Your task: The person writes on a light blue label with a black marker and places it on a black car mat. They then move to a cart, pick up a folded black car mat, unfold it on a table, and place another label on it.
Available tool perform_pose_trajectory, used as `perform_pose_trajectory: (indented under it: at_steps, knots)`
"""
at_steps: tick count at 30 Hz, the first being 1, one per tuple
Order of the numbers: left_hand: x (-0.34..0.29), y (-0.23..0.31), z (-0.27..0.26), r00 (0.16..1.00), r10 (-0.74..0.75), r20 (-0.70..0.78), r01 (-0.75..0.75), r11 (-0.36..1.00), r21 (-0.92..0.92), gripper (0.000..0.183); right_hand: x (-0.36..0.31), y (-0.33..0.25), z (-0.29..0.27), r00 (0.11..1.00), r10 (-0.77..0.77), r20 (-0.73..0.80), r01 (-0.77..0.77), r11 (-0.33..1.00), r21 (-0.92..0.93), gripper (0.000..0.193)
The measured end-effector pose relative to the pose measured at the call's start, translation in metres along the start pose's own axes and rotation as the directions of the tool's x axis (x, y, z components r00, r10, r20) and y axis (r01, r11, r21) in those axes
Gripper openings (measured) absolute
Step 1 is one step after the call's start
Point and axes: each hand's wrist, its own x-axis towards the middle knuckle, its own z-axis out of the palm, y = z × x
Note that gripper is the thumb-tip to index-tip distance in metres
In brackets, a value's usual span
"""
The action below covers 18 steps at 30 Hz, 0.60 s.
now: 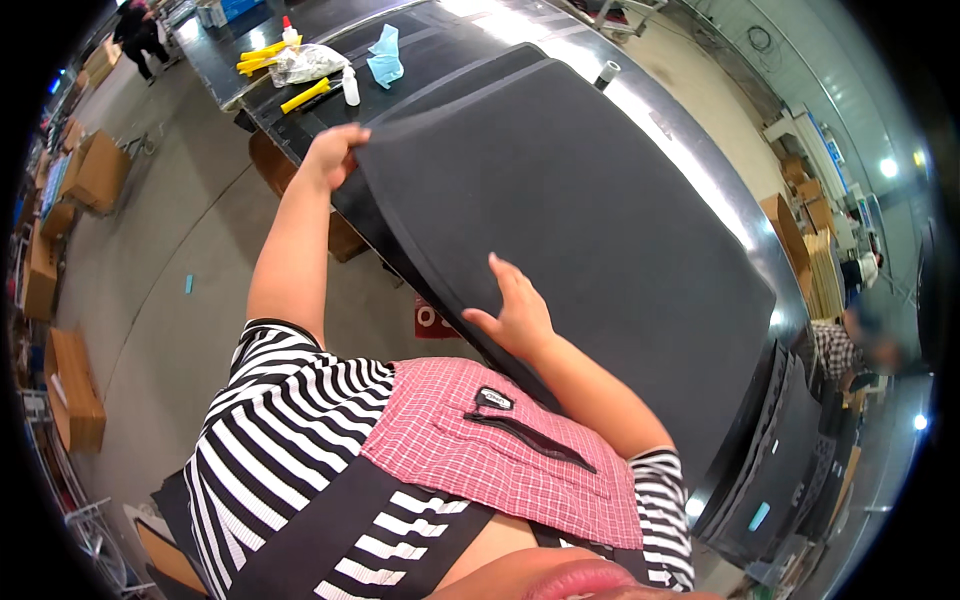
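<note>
A large dark grey sheet (600,190), like a mat with rounded corners, lies across the table in front of me. My left hand (336,156) is closed on its far left corner, and the edge there is slightly lifted. Part of a similar sheet (470,84) shows from beneath at the far side. Close to the sheet's near edge, my right hand (522,318) has its fingers apart and grips nothing. Whether its palm touches the sheet, I cannot tell.
On the dark table (425,25) sit a light blue cloth (385,58), a white bottle (350,86), yellow-handled tools (304,96) and a clear plastic bag (308,64). Stacked dark panels (775,460) stand at right. Cardboard boxes (72,390) line the floor at left.
</note>
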Motion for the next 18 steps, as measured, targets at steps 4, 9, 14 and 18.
perform_pose_trajectory:
  at_steps: [4,9,14,18]
  knots:
    - [-0.032,0.064,0.160,0.962,0.236,0.136,-0.199,0.950,-0.241,0.007,0.065,-0.074,-0.045,0.974,0.172,-0.151,-0.188,0.977,-0.100,0.123]
    - [-0.056,0.114,0.305,0.612,0.605,0.509,-0.297,0.773,-0.561,0.005,0.122,-0.099,-0.166,0.898,0.286,-0.334,-0.360,0.915,-0.184,0.060]
    - [-0.101,0.090,0.296,0.144,0.683,0.716,-0.042,0.727,-0.686,0.075,0.047,0.027,-0.317,0.427,0.343,-0.837,-0.235,0.936,0.263,0.050]
    - [-0.084,-0.036,0.209,0.399,0.326,0.857,-0.614,0.789,-0.015,0.042,-0.122,0.089,-0.405,-0.141,0.303,-0.943,-0.807,0.517,0.286,0.070]
